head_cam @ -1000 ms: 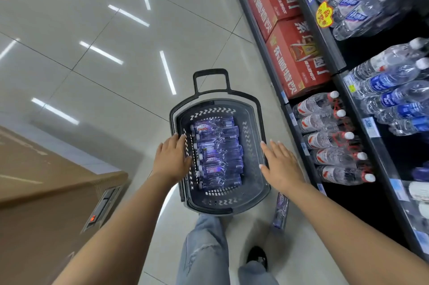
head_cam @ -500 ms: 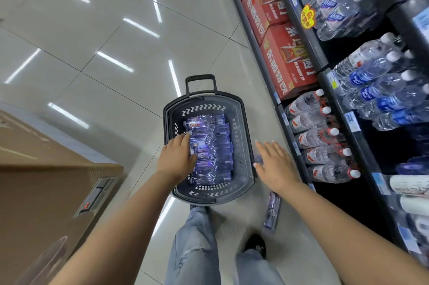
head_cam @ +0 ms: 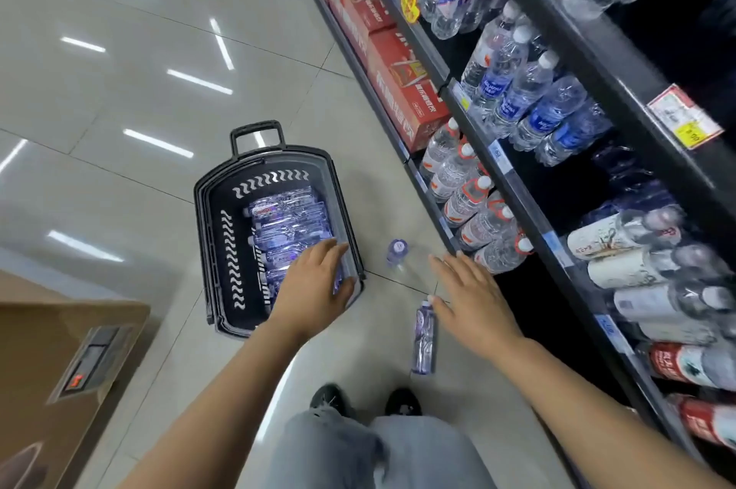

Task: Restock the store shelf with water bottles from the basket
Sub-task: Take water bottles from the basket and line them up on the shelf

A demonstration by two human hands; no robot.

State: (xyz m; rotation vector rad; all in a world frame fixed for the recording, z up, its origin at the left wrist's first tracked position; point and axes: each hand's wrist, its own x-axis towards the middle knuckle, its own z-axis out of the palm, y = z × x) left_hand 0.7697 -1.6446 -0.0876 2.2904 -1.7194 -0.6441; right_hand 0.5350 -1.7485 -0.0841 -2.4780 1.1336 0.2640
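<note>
- Black basket (head_cam: 215,249) on floor, purple-label water bottles (head_cam: 286,225) packed inside.
- left hand (head_cam: 314,289) flat over them, fingers straight, gripping nothing; a slippery bottle could slide out.
- Loose bottle (head_cam: 423,341) by feet: trip risk.
- right hand (head_cam: 470,297) spread, empty, near shelf (head_cam: 513,186).

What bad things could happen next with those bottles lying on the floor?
1. A loose bottle lies on the floor just ahead of the person's shoes; a step forward might land on it or kick it.
2. Another bottle lies between the basket and the shelf, where it could roll away.
3. Neither the left hand nor the right hand grips anything yet.
</note>
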